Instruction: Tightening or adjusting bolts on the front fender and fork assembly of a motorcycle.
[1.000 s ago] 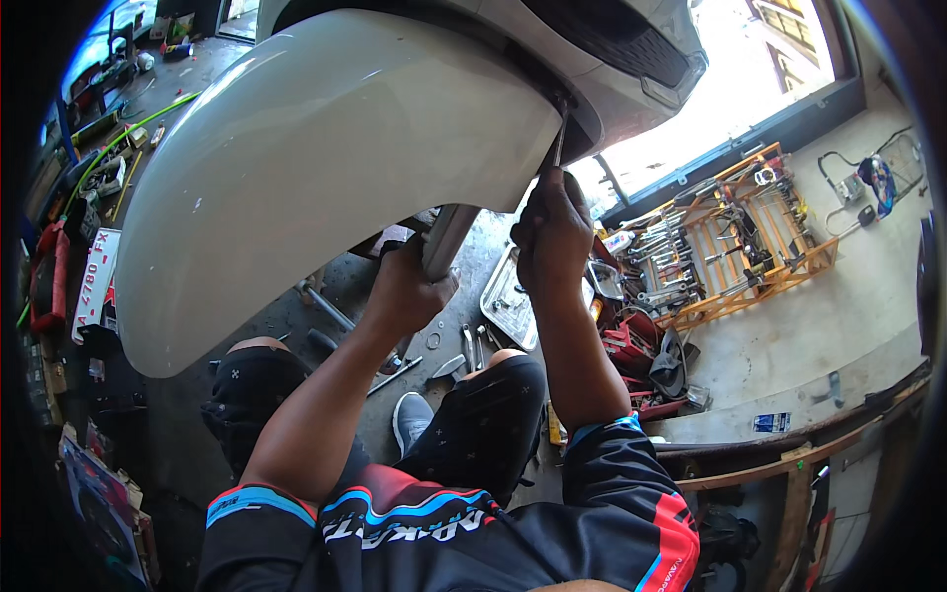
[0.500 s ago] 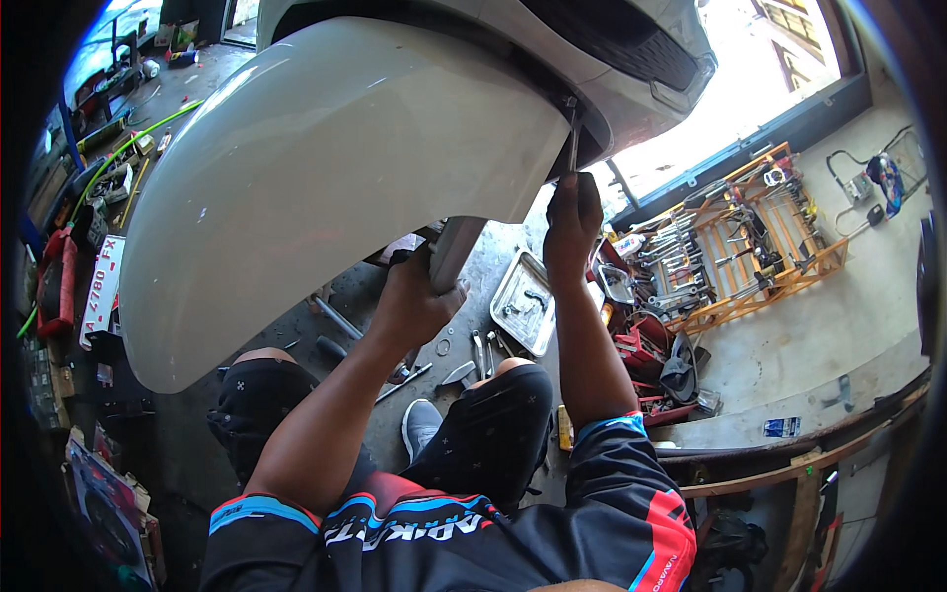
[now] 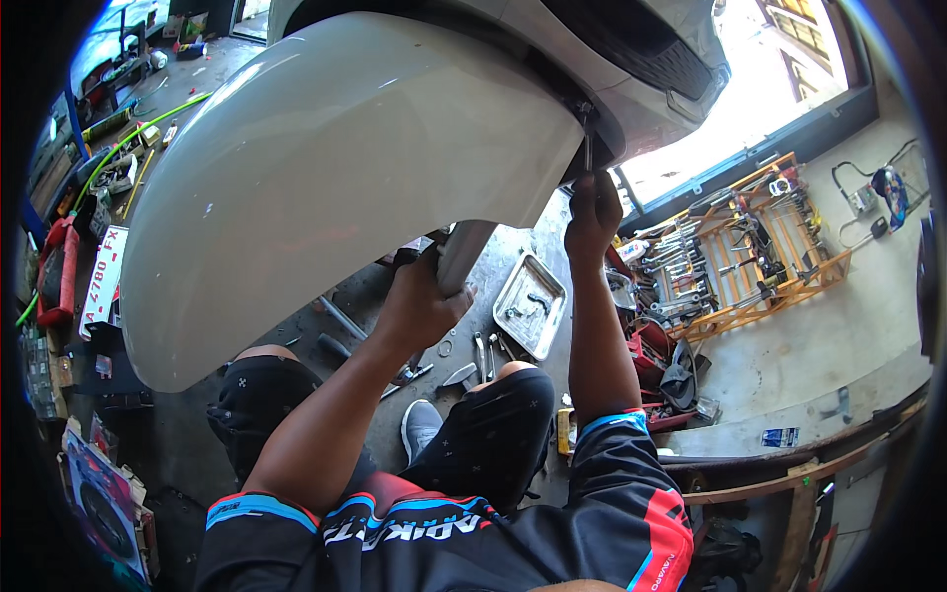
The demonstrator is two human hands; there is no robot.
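A glossy off-white scooter mudguard (image 3: pixel 345 148) fills the upper middle, beneath the pale body panel with a dark grille (image 3: pixel 641 54). My left hand (image 3: pixel 424 301) is closed round a silver fork tube (image 3: pixel 468 252) that comes down under the mudguard. My right hand (image 3: pixel 594 217) grips a slim metal tool (image 3: pixel 589 148), held upright toward a bolt (image 3: pixel 585 109) in the dark gap beside the mudguard's right edge. The tool's end in my fingers is hidden.
A metal tray (image 3: pixel 530 308) holding small parts lies on the floor near loose wrenches. An orange rack of tools (image 3: pixel 760 252) stands right, beside a red toolbox (image 3: pixel 656 365). At left are a red case (image 3: pixel 59 271), a green hose (image 3: pixel 148 128) and scattered items. A bright opening is upper right.
The mudguard and body panel have shifted right in the picture. My right hand has moved right with the tool, which now stands more vertical. My left hand keeps its hold on the tube.
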